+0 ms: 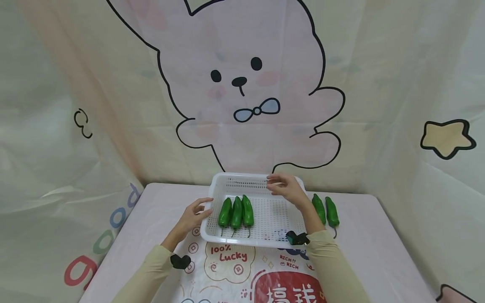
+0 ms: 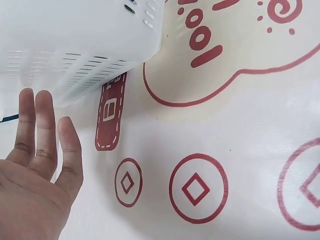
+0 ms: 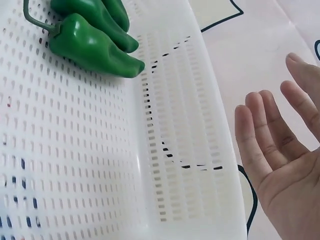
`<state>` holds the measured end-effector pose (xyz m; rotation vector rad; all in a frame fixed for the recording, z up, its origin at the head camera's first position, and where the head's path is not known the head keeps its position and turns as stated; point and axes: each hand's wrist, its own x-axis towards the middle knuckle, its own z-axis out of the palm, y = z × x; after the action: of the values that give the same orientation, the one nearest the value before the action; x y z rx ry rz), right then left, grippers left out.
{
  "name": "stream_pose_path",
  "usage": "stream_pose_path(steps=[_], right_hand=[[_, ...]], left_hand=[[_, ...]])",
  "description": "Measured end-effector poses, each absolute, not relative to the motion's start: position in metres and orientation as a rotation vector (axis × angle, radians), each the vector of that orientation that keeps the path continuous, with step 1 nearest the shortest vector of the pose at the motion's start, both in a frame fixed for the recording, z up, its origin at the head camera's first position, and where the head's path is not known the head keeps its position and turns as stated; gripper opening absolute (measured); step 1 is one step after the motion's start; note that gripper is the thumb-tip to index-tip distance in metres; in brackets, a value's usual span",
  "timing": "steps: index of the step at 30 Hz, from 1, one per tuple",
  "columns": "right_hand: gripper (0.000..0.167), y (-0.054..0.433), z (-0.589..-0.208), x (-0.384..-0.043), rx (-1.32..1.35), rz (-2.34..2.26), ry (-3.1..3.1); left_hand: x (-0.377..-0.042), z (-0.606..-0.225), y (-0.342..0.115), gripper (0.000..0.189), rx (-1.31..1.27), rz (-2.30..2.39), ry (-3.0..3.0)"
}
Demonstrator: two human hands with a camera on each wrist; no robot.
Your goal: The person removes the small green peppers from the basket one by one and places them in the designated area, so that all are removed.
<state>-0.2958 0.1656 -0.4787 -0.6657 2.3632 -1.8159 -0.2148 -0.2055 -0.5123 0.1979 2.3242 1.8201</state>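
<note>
A white perforated plastic basket point(image 1: 270, 214) stands on the table, with three green peppers point(image 1: 236, 213) side by side in its left half. At its left side is my left hand point(image 1: 192, 215), fingers extended. In the left wrist view, those fingertips are against or very near the basket wall point(image 2: 75, 80); contact is hard to tell. My right hand point(image 1: 289, 189) is raised at the far right rim, holding nothing. From the right wrist, the hand point(image 3: 280, 145) shows loosely spread fingers just beyond the rim, apart from the peppers point(image 3: 90, 47).
Two more green peppers, one point(image 1: 318, 208) partly behind the right forearm and another point(image 1: 332, 211), lie on the table right of the basket. A printed sheet point(image 1: 231, 290) covers the table's front. A curtain with a cartoon animal point(image 1: 242, 139) hangs behind.
</note>
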Motion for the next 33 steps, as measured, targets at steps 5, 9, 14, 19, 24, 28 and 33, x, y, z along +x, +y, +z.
stream_pose_path(steps=[5, 9, 14, 19, 24, 28, 33], right_hand=[[0.042, 0.154, -0.486, -0.299, -0.696, -1.773, 2.338], [0.043, 0.146, -0.490, -0.302, -0.681, -1.740, 2.349], [0.046, 0.141, -0.489, -0.303, -0.639, -1.641, 2.410], [0.057, 0.137, -0.504, -0.309, -0.567, -1.608, 2.393], [0.063, 0.130, -0.511, -0.310, -0.509, -1.620, 2.366], [0.064, 0.125, -0.515, -0.310, -0.492, -1.645, 2.322], [0.067, 0.117, -0.520, -0.310, -0.468, -1.658, 2.250]], left_hand=[[-0.215, -0.514, -0.206, 0.048, 0.202, 1.842, 2.308], [-0.216, -0.516, -0.207, 0.048, 0.203, 1.850, 2.303], [-0.216, -0.515, -0.208, 0.047, 0.214, 1.844, 2.307], [-0.219, -0.519, -0.208, 0.048, 0.214, 1.832, 2.310], [-0.230, -0.541, -0.211, 0.049, 0.195, 1.831, 2.318], [-0.233, -0.550, -0.213, 0.050, 0.199, 1.836, 2.311], [-0.233, -0.551, -0.215, 0.049, 0.196, 1.861, 2.297]])
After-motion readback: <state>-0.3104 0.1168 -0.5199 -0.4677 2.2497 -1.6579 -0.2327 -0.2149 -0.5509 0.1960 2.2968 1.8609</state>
